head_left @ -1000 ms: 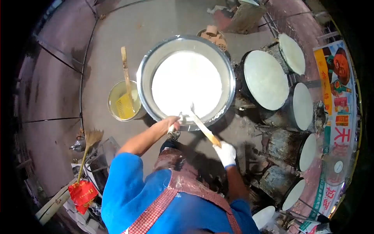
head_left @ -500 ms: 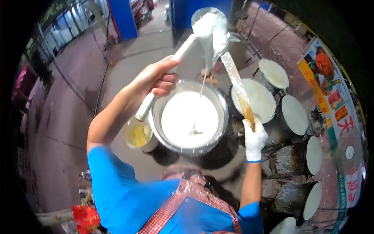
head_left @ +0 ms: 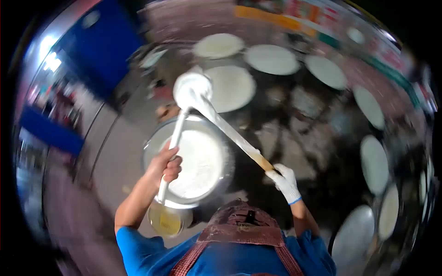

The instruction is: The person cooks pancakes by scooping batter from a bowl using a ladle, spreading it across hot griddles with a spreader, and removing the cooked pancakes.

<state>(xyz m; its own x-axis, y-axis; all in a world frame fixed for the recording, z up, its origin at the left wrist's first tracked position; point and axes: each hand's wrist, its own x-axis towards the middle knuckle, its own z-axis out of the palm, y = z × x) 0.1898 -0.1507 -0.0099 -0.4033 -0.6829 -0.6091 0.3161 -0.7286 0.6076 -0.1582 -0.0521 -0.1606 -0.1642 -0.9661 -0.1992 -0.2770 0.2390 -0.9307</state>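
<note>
My bare left hand (head_left: 166, 166) is closed round the white handle of a ladle (head_left: 182, 122). Its round head, heaped with thick white batter (head_left: 189, 87), is out beyond the far rim of a big metal basin (head_left: 148, 154). More white batter (head_left: 198, 168) fills that basin. In a white glove with a blue cuff, my right hand (head_left: 284, 181) grips the wooden end of a long batter-coated stick (head_left: 235, 135). The stick slants up to the ladle head, where batter hides its far tip. By the basin's near side is a small tub (head_left: 166, 221) with something yellow inside.
Several round pale griddle tops (head_left: 272, 60) curve from the far side round to my right. A blue panel (head_left: 99, 46) stands at the far left. Behind the griddles runs a printed banner (head_left: 317, 23). Dark, blurred ground lies between the griddles and me.
My view and body have turned right, so the griddles now lie ahead. Both hands keep their tools. The strand of batter that hung from the ladle towards the basin no longer shows.
</note>
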